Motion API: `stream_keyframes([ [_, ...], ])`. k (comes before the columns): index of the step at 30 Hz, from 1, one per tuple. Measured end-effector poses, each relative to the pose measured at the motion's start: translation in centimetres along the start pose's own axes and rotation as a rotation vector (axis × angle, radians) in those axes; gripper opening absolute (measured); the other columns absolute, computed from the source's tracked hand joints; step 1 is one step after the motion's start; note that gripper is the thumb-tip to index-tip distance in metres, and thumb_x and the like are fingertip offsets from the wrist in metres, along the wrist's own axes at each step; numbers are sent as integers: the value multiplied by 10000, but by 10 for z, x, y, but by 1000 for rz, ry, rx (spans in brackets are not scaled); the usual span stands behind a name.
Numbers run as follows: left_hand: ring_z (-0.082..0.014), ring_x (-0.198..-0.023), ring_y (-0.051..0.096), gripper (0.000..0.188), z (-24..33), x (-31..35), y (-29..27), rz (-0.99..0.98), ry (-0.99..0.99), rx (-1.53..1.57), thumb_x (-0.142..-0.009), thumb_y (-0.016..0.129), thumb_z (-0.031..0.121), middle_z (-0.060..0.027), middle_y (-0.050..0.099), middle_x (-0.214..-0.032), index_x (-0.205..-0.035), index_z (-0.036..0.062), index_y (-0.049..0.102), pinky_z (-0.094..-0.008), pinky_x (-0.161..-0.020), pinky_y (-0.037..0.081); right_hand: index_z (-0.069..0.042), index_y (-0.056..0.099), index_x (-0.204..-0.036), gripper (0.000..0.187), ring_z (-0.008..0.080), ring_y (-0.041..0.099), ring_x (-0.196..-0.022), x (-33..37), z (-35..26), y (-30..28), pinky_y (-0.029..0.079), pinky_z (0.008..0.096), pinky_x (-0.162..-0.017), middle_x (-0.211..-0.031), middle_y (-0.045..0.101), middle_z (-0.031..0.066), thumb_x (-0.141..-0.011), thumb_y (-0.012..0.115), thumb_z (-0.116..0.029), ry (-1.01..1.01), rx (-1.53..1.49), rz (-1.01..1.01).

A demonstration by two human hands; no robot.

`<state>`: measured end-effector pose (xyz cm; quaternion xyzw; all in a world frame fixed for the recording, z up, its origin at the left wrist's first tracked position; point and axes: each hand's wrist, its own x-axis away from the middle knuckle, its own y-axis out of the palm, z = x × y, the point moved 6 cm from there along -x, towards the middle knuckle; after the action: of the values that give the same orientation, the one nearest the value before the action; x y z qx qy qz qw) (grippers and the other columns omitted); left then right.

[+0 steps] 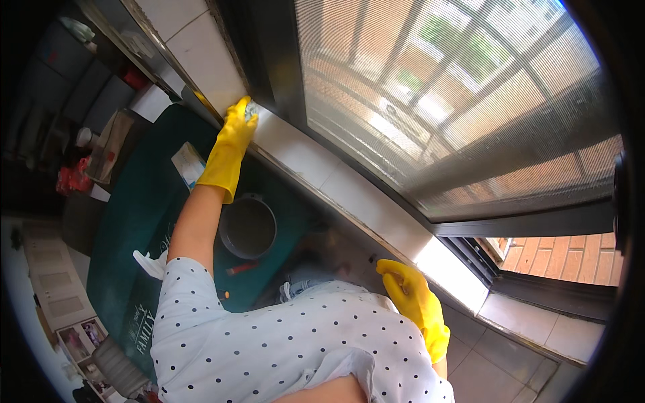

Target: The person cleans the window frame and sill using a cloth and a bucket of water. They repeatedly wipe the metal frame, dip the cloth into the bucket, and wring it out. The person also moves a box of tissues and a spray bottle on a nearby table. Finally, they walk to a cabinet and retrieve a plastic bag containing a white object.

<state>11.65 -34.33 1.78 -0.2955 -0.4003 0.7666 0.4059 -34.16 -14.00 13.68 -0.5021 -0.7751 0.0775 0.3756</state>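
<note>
We take this for a home: we see a green-covered worktop [117, 228], white panelled doors [62, 275], small shelves [80, 341] of odds and ends, and a screened window [430, 127] beside a tiled sill [359, 191].

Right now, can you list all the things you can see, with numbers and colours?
Crumpled cloth: one, greyish, at the sill's far end
Long tiled sill: one, white, diagonal through the middle
Framed mesh window: one, black-framed, upper right
Printed fabric cover: one, dark green, left
Shallow round basin: one, dark grey, over the cover
Plastic bag: one, red, far left
Other left-edge things: too dim to count
Polka-dot shirt: one, white, bottom
Left rubber-gloved hand: one, yellow, on the cloth
Right rubber-gloved hand: one, yellow, beside the sill
</note>
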Motion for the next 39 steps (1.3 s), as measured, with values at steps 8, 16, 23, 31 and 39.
stream_keyframes([
  [8, -195, -1044, 663, 359, -9, -21, 1, -42, 173, 410, -937, 612, -30, -83, 674, -1216, -1284, 60, 639, -248, -965, 499, -76, 677, -1264, 305, 298, 689, -1068, 20, 22, -21, 515, 320, -953, -1225, 698, 151, -987, 626, -192, -17, 51, -15],
  [16, -330, -1012, 683, 251, 19, -63, 34, -312, 111, -351, -913, 701, 276, -112, 725, -1070, -1110, 121, 710, -371, -890, 536, -73, 685, -1250, 289, 280, 695, -1052, 15, 13, -21, 509, 301, -945, -1211, 706, 142, -988, 632, -184, 66, -58, 97],
  [23, -294, -893, 636, 158, -24, -110, 67, -486, 198, -313, -926, 652, 195, -115, 699, -960, -1037, 101, 713, -373, -821, 504, -82, 685, -1254, 291, 252, 695, -1045, 2, 19, -12, 500, 286, -947, -1197, 713, 123, -981, 647, -174, 65, -198, 169],
  [31, -342, -776, 649, 142, 37, -77, 40, -598, 285, -218, -864, 665, 136, -147, 707, -882, -979, 57, 686, -411, -718, 521, -62, 663, -1237, 245, 165, 650, -1104, -5, 5, 1, 468, 275, -980, -1197, 694, 83, -999, 623, -110, 185, -264, 213],
  [39, -304, -833, 678, 190, -4, -104, 66, -674, 80, 112, -909, 561, 180, -142, 725, -925, -996, 81, 699, -405, -702, 523, -134, 693, -1246, 281, 231, 676, -1088, 1, 11, -1, 485, 278, -962, -1222, 698, 103, -980, 652, -213, 119, -282, 319],
])
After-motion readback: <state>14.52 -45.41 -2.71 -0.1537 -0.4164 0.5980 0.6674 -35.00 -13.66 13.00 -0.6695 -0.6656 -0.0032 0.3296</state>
